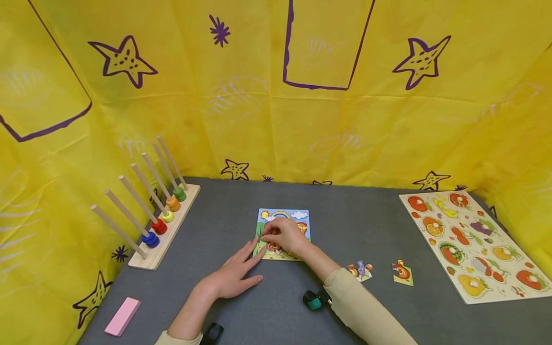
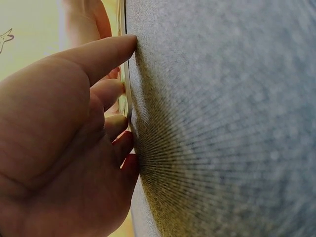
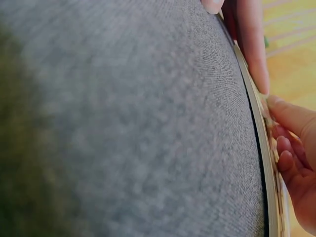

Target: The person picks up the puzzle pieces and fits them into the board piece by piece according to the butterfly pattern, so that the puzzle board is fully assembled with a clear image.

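Note:
A small picture puzzle board (image 1: 282, 214) with a sun, a rainbow and a cloud lies on the dark table. My right hand (image 1: 283, 235) is over it, pinching a thin puzzle piece (image 1: 260, 234) tilted up near the board's left side. Much of the picture is hidden beneath that hand. At the board's lower left corner, my left hand (image 1: 235, 273) rests with its fingers extended and touching the edge. The left wrist view shows this left hand (image 2: 64, 128) palm-side, fingertips along the board's rim. Two loose puzzle pieces, one with a purple part (image 1: 361, 270) and one orange (image 1: 403, 272), lie to the right.
A wooden peg stand (image 1: 166, 230) with coloured rings on upright pegs stands at the left. Below it lies a pink block (image 1: 122, 316). A large fruit puzzle board (image 1: 470, 249) occupies the right side. Yellow patterned cloth (image 1: 267, 120) hangs behind the table.

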A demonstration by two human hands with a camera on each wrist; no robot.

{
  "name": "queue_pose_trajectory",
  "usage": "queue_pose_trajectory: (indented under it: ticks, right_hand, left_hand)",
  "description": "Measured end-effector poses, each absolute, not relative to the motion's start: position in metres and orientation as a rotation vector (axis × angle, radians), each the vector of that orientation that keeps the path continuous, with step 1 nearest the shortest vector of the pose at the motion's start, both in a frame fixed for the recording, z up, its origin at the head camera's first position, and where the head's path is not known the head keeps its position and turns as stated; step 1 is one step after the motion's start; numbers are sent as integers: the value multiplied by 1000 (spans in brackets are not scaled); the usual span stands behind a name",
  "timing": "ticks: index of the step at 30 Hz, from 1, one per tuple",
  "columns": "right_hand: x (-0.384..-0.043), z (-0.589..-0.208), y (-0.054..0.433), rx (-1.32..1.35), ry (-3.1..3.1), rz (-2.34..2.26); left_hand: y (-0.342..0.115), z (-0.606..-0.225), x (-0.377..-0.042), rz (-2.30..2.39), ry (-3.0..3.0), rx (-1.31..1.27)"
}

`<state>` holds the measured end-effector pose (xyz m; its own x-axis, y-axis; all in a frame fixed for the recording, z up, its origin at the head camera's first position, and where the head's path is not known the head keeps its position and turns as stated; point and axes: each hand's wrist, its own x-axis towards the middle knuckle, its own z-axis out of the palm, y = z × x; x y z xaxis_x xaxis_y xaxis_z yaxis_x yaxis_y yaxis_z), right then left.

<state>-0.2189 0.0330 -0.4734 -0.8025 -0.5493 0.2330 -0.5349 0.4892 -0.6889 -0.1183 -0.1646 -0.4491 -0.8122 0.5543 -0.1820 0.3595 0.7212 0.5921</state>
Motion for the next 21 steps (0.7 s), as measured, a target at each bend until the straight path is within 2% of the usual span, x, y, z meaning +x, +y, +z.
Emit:
queue_pose_trajectory:
  ticks: [11,21]
  right_hand:
    - [-216,-475,36,-1034,2686,-1229]
    - [-217,-475,35,-979,2667,-1248]
  left_hand:
    - [-165,-450,-118,792,2584,741]
    - [-167,-449,-118,810,2571,744]
